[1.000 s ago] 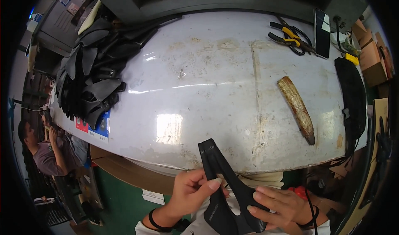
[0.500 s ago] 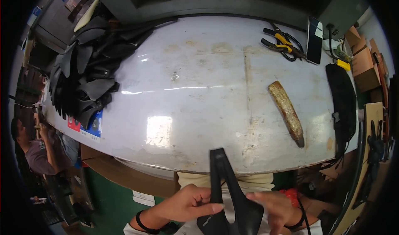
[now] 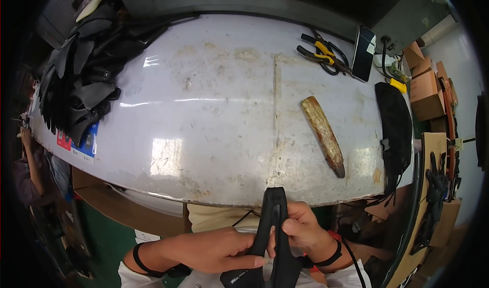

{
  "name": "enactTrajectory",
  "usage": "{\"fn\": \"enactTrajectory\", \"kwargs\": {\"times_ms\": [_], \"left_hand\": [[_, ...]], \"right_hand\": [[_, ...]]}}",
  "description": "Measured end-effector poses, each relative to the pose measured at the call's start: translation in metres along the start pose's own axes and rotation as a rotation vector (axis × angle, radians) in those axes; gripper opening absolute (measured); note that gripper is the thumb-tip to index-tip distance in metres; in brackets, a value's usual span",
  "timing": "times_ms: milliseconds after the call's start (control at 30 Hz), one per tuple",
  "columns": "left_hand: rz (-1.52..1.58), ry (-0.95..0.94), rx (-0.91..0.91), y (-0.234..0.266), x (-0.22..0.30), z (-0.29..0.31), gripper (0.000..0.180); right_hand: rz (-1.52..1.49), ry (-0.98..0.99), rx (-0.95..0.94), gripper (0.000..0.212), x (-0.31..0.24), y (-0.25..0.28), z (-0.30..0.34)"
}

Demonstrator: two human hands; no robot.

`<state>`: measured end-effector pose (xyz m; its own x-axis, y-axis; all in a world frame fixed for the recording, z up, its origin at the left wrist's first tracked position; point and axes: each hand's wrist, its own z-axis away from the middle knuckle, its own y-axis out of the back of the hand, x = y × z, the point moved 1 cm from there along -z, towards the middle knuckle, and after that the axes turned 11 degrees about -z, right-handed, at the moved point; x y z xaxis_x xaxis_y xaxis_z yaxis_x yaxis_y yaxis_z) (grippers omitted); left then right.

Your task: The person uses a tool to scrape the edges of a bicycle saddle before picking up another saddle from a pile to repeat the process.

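Close to my body, below the table's near edge, I hold a black bicycle saddle with a long central slot, its narrow nose pointing away from me. My left hand is closed on its left side, thumb lying along the top. On the right side, nearer the nose, my right hand grips the edge with a bent thumb. Fingertips show through the slot from beneath. The saddle's wide rear runs out of the picture's lower edge.
A heap of black saddles covers the table's left end, over a blue and red printed sheet. To the right lie a brown-yellow tapered stick, yellow-black pliers, a phone and a black pouch. A co-worker is at far left.
My right hand has gone from the saddle's wide right rear to its right edge nearer the nose, now gripping. The saddle has turned slightly. The whole view has shifted, moving the table leftward.
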<state>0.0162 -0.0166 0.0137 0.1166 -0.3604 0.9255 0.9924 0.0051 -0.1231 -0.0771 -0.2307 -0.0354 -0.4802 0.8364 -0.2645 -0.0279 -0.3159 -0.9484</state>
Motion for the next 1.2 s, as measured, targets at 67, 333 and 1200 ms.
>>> {"fn": "enactTrajectory", "kwargs": {"times_ms": [67,333,1200], "left_hand": [[0.021,0.001,0.015,0.0,-0.003,0.0,0.032],[-0.006,-0.033,0.057,-0.004,-0.011,0.0,0.032],[0.812,-0.358,1.132,-0.039,-0.037,-0.044,0.059]], "right_hand": [[0.103,-0.027,0.154,0.027,-0.005,-0.009,0.0],[0.645,-0.172,-0.172,0.017,-0.016,0.017,0.019],[1.002,0.52,0.34,0.022,-0.003,-0.015,0.004]]}}
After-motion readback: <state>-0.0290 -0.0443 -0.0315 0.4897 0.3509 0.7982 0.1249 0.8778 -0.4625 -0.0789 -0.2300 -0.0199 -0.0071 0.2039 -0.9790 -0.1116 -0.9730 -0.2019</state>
